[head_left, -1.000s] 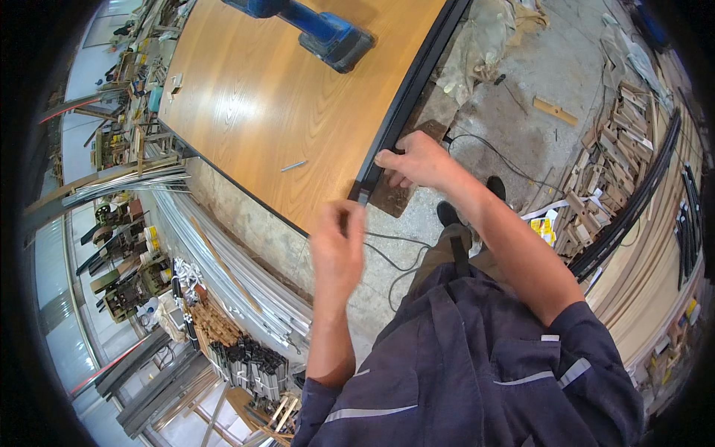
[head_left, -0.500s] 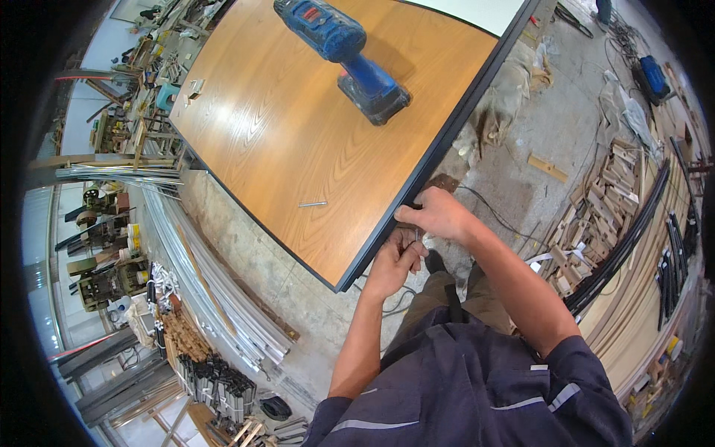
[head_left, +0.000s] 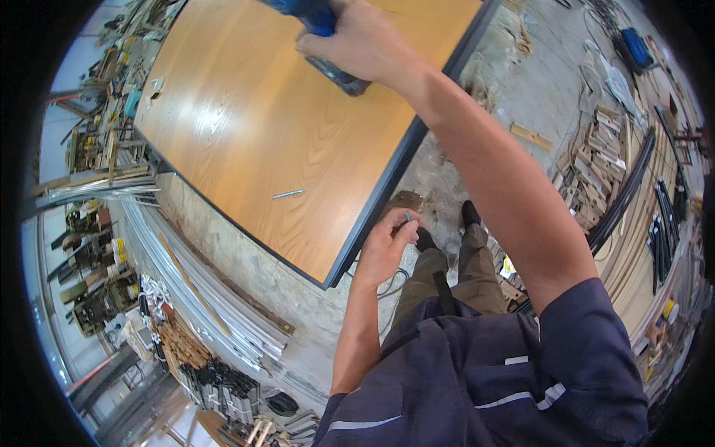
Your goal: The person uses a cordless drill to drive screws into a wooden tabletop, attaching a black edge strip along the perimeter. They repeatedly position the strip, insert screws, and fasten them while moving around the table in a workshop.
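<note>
Ahead of the left hand (head_left: 385, 246), the blue drill (head_left: 319, 21) is gripped by the right hand (head_left: 363, 46); a small piece (head_left: 407, 217), kind unclear, is pinched in the left. A full-palm grip is advised, the panel (head_left: 246, 141) below being kept unscraped.

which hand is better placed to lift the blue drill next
Probably the right hand: it grips the blue drill, while the left hand is beside the wood-grain panel's dark edge, apparently pinching a small metal piece.
</note>
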`<action>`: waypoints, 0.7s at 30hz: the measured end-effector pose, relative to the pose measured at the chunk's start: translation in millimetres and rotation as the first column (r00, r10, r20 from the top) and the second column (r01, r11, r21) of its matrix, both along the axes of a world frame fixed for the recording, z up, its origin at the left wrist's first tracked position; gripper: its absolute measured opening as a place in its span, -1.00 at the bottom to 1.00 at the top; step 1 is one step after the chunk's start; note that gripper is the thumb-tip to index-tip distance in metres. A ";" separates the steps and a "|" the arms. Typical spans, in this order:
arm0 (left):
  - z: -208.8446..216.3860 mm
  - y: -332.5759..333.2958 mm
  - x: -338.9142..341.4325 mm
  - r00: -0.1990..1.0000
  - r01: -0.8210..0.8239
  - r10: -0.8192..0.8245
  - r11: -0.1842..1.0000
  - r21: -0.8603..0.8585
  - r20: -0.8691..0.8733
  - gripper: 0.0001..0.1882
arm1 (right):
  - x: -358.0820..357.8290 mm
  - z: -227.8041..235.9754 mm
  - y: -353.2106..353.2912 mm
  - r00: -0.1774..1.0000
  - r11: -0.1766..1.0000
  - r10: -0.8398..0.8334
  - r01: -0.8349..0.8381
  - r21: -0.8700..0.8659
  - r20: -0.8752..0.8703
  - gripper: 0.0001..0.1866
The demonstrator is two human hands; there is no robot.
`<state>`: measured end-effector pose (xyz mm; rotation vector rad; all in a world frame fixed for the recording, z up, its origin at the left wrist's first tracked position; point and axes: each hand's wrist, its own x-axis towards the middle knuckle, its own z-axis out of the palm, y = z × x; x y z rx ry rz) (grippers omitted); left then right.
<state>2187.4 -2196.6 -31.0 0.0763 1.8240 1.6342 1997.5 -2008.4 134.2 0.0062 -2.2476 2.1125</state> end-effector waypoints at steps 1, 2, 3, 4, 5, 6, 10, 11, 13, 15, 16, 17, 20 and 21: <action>2.3 0.4 -1.1 0.999 0.016 -0.017 1.000 -0.025 -0.030 -0.81 | 1.4 1.5 1.6 0.998 0.998 -0.044 0.046 0.039 -0.053 -0.65; 3.0 2.8 -2.0 0.997 0.035 -0.038 0.998 -0.048 -0.061 -0.83 | 5.3 0.0 7.5 0.990 0.992 -0.088 0.096 0.079 -0.107 -0.63; 3.6 1.6 -2.2 0.996 0.038 -0.042 0.998 -0.057 -0.074 -0.84 | 10.8 -4.7 10.6 0.983 0.994 -0.109 0.112 0.011 -0.151 -0.61; 3.4 2.4 -2.9 0.995 0.043 -0.048 0.997 -0.064 -0.087 -0.85 | 19.3 -12.1 17.6 0.972 0.990 -0.136 0.127 -0.056 -0.193 -0.59; 2.2 5.0 -2.7 0.993 0.050 -0.057 0.996 -0.069 -0.101 -0.86 | 30.9 -19.9 27.5 0.958 0.982 -0.167 0.141 -0.122 -0.234 -0.57; -1.7 3.3 0.0 0.996 0.020 -0.021 1.000 -0.021 -0.082 -0.84 | 56.8 -25.0 36.2 0.952 0.980 -0.165 0.128 -0.155 -0.258 -0.55; 4.6 4.4 3.5 0.997 -0.028 0.025 0.999 -0.044 -0.066 -0.87 | 194.4 -55.2 86.6 0.997 0.933 -0.076 0.068 -0.352 -0.009 -0.44; 3.2 9.2 3.2 0.998 -0.047 0.045 0.998 -0.042 -0.048 -0.88 | 228.6 -66.0 96.5 0.995 0.911 -0.074 0.098 -0.400 0.074 -0.42; 1.3 14.6 1.9 0.993 -0.104 0.101 0.993 -0.049 -0.065 -0.89 | 296.0 -95.5 115.7 0.948 0.811 -0.052 0.223 -0.540 0.314 -0.39; -2.6 13.7 6.3 0.984 -0.149 0.142 0.987 -0.064 -0.104 -0.89 | 354.3 -134.3 123.2 0.854 0.699 -0.024 0.386 -0.602 0.520 -0.38; -6.2 10.9 7.4 0.983 -0.171 0.166 0.983 -0.063 -0.075 -0.88 | 378.9 -153.0 119.7 0.818 0.685 -0.014 0.426 -0.591 0.574 -0.38; -9.5 12.7 8.6 0.972 -0.212 0.203 0.975 -0.065 -0.122 -0.86 | 395.9 -166.2 116.1 0.845 0.780 0.007 0.330 -0.532 0.534 -0.44; -6.6 15.2 14.7 0.940 -0.337 0.338 0.941 0.033 -0.036 -0.79 | 438.1 -196.8 105.3 0.909 0.945 0.086 0.056 -0.323 0.408 -0.58; -4.5 19.0 13.0 0.933 -0.358 0.359 0.931 0.072 0.003 -0.78 | 434.1 -181.7 96.2 0.855 0.904 0.057 0.175 -0.389 0.516 -0.64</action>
